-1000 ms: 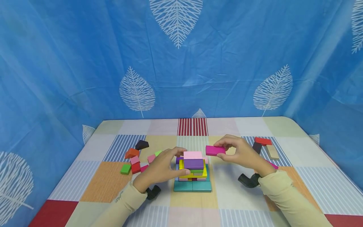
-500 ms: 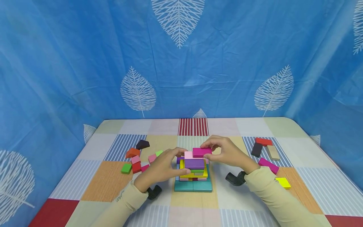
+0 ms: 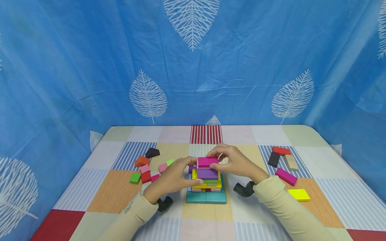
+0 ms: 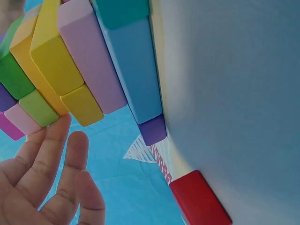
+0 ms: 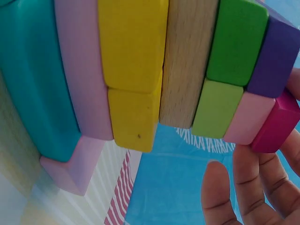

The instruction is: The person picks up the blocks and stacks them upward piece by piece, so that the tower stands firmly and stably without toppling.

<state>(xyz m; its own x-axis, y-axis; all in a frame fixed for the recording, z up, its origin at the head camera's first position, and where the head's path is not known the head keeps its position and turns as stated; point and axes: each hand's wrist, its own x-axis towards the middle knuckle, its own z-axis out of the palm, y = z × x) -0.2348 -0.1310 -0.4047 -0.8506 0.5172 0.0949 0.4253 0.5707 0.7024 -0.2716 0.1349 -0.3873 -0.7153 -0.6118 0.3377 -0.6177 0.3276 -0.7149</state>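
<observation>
A tower of colored wooden blocks rises from a teal block base [image 3: 196, 197] near the middle of the table. My left hand [image 3: 172, 177] holds it from the left, thumb at the front and fingers behind; the left wrist view has the fingertips at the back of a light green block [image 4: 39, 108]. At the top, my right hand [image 3: 236, 164] pinches a magenta block [image 3: 207, 162] between thumb and fingers. The right wrist view puts this block against a pale pink one [image 5: 249, 117], beside a purple block [image 5: 274, 56].
Loose blocks lie to the left, among them a green one [image 3: 135, 178], a red one [image 3: 146, 177] and a black one [image 3: 152, 152]. On the right are a yellow block [image 3: 299, 194], another magenta block [image 3: 286, 176], a plain wood block [image 3: 291, 162] and a red block [image 3: 281, 150].
My right hand has brought the magenta block leftward from beside the tower onto its top, covering the pale pink block there. The left hand keeps its place on the tower.
</observation>
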